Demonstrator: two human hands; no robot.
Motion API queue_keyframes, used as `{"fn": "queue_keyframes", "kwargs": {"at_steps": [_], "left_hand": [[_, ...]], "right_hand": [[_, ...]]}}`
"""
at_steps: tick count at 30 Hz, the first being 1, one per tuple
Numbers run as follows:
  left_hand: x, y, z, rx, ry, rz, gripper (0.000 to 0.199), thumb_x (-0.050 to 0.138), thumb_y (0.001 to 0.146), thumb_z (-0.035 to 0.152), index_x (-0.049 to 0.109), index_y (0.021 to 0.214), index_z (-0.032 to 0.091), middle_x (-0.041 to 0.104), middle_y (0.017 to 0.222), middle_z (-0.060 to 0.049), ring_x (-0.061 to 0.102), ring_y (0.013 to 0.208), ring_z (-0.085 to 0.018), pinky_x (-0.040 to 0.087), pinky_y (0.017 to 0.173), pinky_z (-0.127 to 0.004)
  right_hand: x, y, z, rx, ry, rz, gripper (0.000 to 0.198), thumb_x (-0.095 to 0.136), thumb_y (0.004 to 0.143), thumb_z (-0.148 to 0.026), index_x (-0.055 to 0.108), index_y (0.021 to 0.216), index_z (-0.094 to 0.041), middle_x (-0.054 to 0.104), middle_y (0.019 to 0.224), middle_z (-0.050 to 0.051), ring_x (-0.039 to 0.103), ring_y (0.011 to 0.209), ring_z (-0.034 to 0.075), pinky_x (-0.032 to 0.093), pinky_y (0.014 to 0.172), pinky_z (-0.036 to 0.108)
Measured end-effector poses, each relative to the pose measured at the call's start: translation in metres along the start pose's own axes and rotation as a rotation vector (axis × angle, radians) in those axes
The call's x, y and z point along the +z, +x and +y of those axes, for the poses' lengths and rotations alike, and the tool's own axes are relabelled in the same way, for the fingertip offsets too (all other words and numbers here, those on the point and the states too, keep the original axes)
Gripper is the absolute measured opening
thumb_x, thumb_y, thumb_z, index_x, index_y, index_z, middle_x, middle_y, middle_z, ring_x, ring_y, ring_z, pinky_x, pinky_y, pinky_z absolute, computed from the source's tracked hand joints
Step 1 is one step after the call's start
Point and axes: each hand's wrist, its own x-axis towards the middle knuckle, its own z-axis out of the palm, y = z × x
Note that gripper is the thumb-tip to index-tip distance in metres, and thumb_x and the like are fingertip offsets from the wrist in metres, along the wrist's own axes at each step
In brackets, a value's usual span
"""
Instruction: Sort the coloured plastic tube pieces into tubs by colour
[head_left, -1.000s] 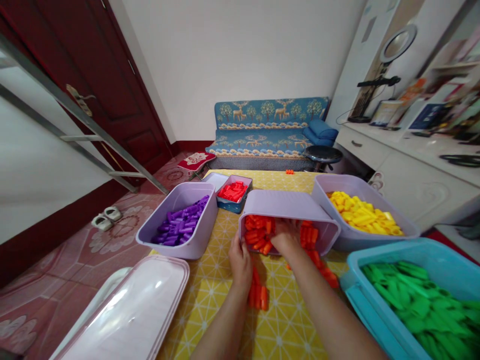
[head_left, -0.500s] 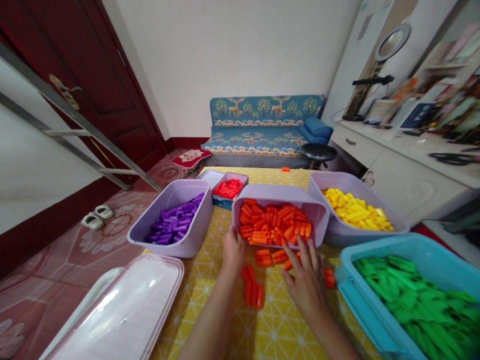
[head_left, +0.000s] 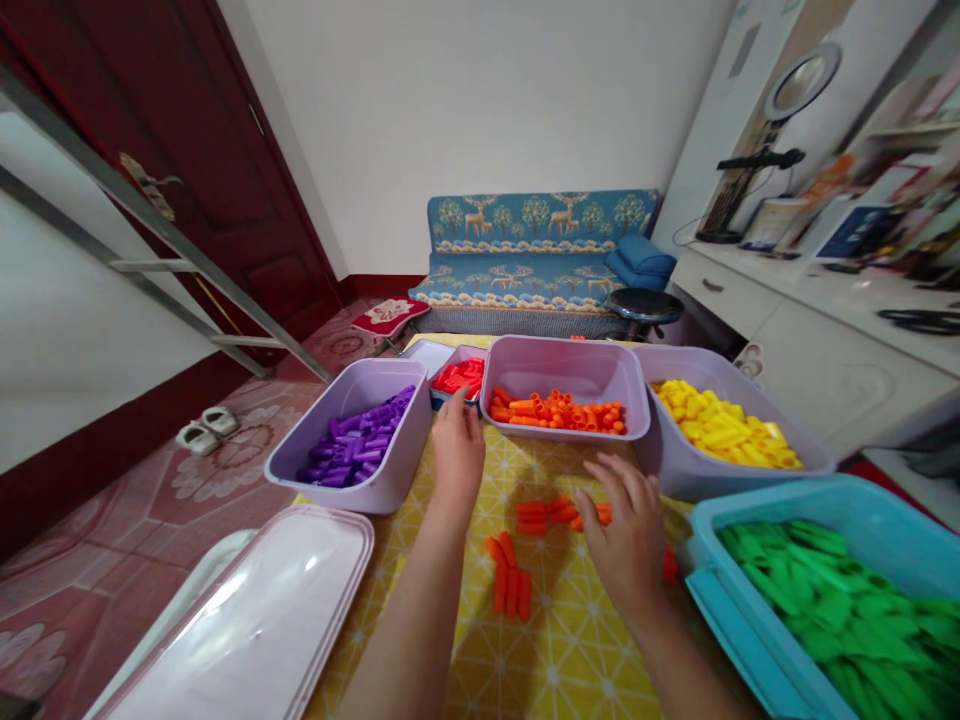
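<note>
A lilac bin [head_left: 525, 432] of short orange plastic tubes [head_left: 559, 410] stands at the middle of the table's far side. My left hand [head_left: 459, 450] is by the bin's left front corner, fingers loosely extended with nothing in them; whether a fingertip touches the rim I cannot tell. My right hand [head_left: 626, 525] hovers with fingers apart in front of the bin, close to loose orange tubes [head_left: 532, 517] lying on the yellow cloth. More orange tubes [head_left: 511, 585] lie side by side nearer to me. Another orange piece [head_left: 670, 565] shows partly behind my right hand.
On the left, a lilac bin [head_left: 401, 480] holds purple tubes, with a pale lid [head_left: 247, 620] nearer me. A small box of red pieces [head_left: 459, 378] sits behind. On the right are a lilac bin [head_left: 667, 465] of yellow tubes and a teal bin [head_left: 720, 600] of green pieces.
The orange bin, tipped toward me before, has swung back upright and farther off, its tubes settling low. My left hand has moved up and forward; my right hand has lifted slightly from the bin's edge.
</note>
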Motion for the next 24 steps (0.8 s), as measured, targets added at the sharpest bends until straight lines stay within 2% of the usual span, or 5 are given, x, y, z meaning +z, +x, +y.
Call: {"fn": "queue_keyframes", "kwargs": {"at_steps": [4,8,14,19,24], "left_hand": [[-0.025,-0.057,-0.012,0.159,-0.060,-0.196,0.026,0.043,0.091,0.026,0.066,0.103,0.021,0.066,0.097,-0.009,0.063,0.092,-0.021,0.048,0.086,-0.033],[-0.037,-0.111,-0.024,0.057,0.009,-0.468,0.030,0.052,0.088,0.039,0.064,0.111,0.023,0.062,0.109,-0.011,0.063,0.096,-0.023,0.050,0.086,-0.036],[-0.026,-0.161,-0.029,0.005,0.166,-0.642,0.100,0.082,0.053,0.051,0.040,0.142,0.029,0.038,0.146,-0.016,0.048,0.124,-0.039,0.046,0.096,-0.048],[-0.003,-0.155,-0.027,0.053,0.181,-0.572,0.099,0.078,0.060,0.039,0.030,0.146,0.032,0.022,0.155,-0.014,0.036,0.133,-0.041,0.041,0.099,-0.050],[0.022,-0.119,-0.012,0.153,0.245,-0.633,0.070,0.059,0.073,0.027,0.040,0.141,0.024,0.051,0.130,-0.016,0.057,0.108,-0.031,0.047,0.089,-0.037]], "right_hand": [[-0.019,-0.047,0.009,-0.025,-0.146,-0.177,0.043,0.049,0.089,-0.044,0.056,0.120,-0.016,0.057,0.123,0.015,0.047,0.119,0.033,0.033,0.102,0.055],[-0.020,-0.076,0.010,-0.017,-0.251,-0.235,0.053,0.045,0.089,-0.043,0.048,0.132,-0.013,0.035,0.146,0.020,0.031,0.132,0.039,0.029,0.103,0.059],[0.002,-0.067,0.008,0.031,-0.265,-0.241,0.059,0.049,0.087,-0.044,0.041,0.139,-0.016,0.033,0.148,0.018,0.030,0.134,0.037,0.029,0.103,0.058],[0.016,-0.041,0.008,0.019,-0.244,-0.316,0.064,0.062,0.079,-0.047,0.046,0.137,-0.025,0.039,0.146,0.013,0.037,0.129,0.036,0.036,0.097,0.054],[0.024,-0.019,0.010,-0.081,-0.128,-0.410,0.038,0.063,0.077,-0.023,0.066,0.115,-0.028,0.060,0.123,0.006,0.048,0.111,0.027,0.042,0.093,0.043]]}}
